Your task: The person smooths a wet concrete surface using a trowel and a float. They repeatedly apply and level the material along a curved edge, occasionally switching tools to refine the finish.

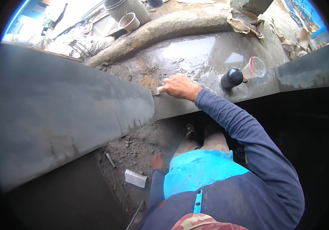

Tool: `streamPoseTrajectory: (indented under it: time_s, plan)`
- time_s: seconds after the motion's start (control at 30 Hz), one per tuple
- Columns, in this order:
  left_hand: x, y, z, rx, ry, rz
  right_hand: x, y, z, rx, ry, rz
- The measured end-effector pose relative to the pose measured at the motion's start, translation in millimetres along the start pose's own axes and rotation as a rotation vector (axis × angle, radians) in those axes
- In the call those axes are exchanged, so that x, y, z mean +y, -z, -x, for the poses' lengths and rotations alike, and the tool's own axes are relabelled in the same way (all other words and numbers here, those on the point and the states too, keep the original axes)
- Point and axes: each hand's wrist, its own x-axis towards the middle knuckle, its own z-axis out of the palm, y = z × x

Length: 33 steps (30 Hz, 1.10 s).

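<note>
My right hand (181,87) reaches forward to the inner corner where two smooth grey cement walls meet. Its fingers are closed on a small flat pale-grey tool (157,91), which rests against the wall top at that corner; its exact kind is hidden by the grip. Down by my left side hangs my left hand (157,161), dim and partly turned away, with nothing visible in it. To the right of my right hand, a dark bottle (232,78) with a rounded top stands on the wet cement ledge (210,90). Beside it a clear plastic cup (254,68) with a red straw leans over.
The left cement wall (72,115) slants toward me. Below lie loose soil, a pale block (135,178) and a short stick (110,160). Beyond the ledge are a curved cement ridge (164,28), a large bucket (128,9), a smaller pail (129,22) and torn paper sacking (245,26).
</note>
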Motion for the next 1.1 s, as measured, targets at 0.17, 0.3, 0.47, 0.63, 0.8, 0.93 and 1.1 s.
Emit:
streamPoseTrajectory:
  time_s: [0.17, 0.3, 0.47, 0.63, 0.8, 0.93, 1.1]
  plan:
    - [16.6, 5.9, 19.7, 0.003, 0.116, 0.179, 8.8, 45.9, 68.2, -0.105, -0.033, 0.015]
    - [46.0, 25.1, 36.6, 0.359, 0.114, -0.021, 0.1, 41.8, 86.0, -0.029, -0.065, -0.007]
    - [164.8, 79.2, 6.8, 1.082, -0.369, -0.167, -31.4, 5.3, 18.6, -0.052, -0.031, 0.010]
    - [343.9, 193.5, 47.7, 1.613, -0.900, -0.191, -29.1, 37.8, 82.8, -0.115, -0.128, -0.047]
    - [468.5, 194.7, 67.8, 1.677, -1.288, 0.002, -58.1, 2.6, 42.8, -0.041, -0.138, -0.023]
    - [468.0, 203.0, 66.1, 1.776, -1.235, -0.069, -46.1, 23.5, 76.2, -0.124, -0.109, -0.062]
    - [490.3, 199.3, 53.4, 1.852, -1.272, -0.028, -67.3, 2.1, 62.9, -0.040, -0.091, -0.053]
